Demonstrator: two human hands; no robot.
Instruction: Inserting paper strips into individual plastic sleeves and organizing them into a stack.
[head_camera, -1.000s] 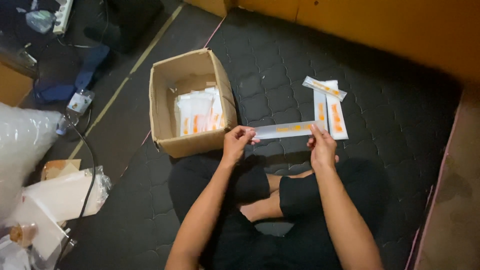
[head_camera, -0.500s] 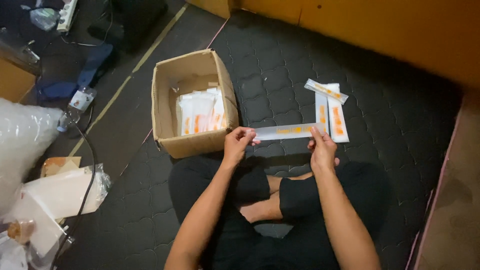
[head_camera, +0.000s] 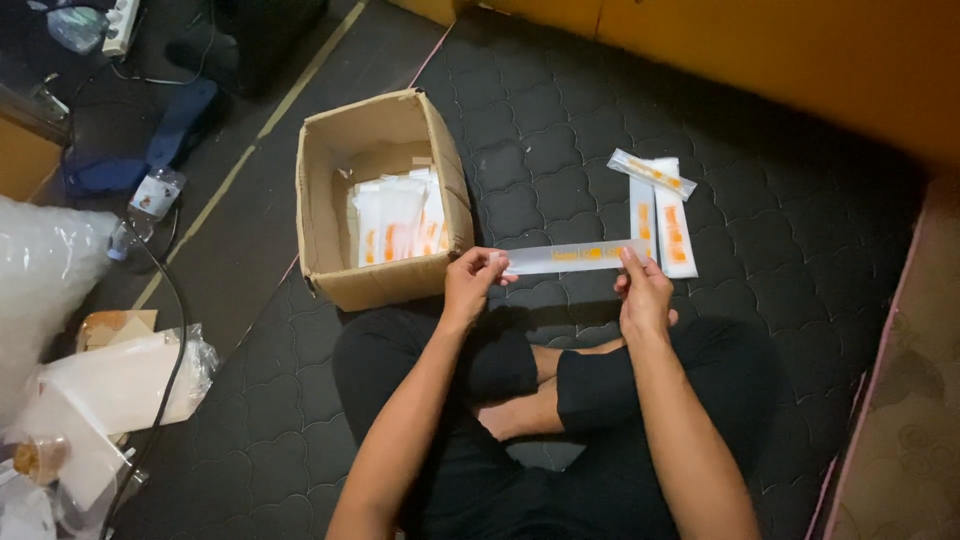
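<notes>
I sit cross-legged on a dark patterned mat. My left hand and my right hand each pinch one end of a long, narrow clear packet with orange print, held level in front of me. Left of my left hand stands an open cardboard box with a stack of similar white-and-orange packets inside. Beyond my right hand, several of the same packets lie on the mat, one across the others.
A large clear plastic bag and loose white wrappers lie at the left. A black cable runs across the floor there. A small plastic bottle lies near it. A yellow wall borders the mat at the back.
Both hands keep hold of the long packet almost in place. The view has shifted slightly; nothing else moved.
</notes>
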